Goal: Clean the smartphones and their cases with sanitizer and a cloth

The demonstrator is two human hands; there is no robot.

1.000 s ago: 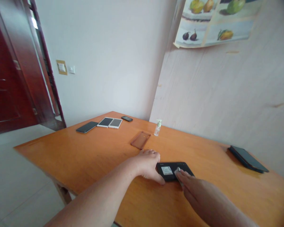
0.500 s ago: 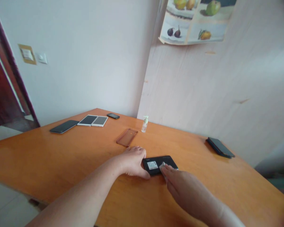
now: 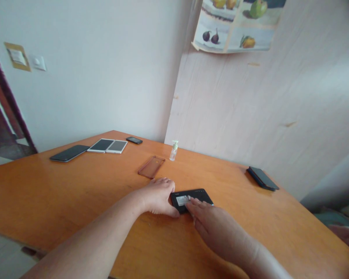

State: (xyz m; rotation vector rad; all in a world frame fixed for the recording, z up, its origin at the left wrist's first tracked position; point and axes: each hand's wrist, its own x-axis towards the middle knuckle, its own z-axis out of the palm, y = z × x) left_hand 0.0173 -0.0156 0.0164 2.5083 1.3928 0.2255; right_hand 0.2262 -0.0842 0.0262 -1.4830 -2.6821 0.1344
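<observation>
Tabletop (image 3: 61, 182); half-curled hands (image 3: 159, 197) on phone (image 3: 192, 192)

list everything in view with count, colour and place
table: 1, orange-brown, foreground
labelled device: 1, black, near centre
case: 1, reddish-brown, centre
pump bottle: 1, clear, pale green, behind case
white-framed devices: 2, white, far left
flat device: 1, dark, left
small device: 1, dark, far corner
dark item: 1, black, right
picture sheet: 1, multicoloured, upper right
wall: 1, pale, background
wall fittings: 2, white, upper left
door frame: 1, dark red, left
blurred items: count unclear, greenish, right
left hand: 1, bare, gripping labelled device
right hand: 1, bare, on labelled device
</observation>
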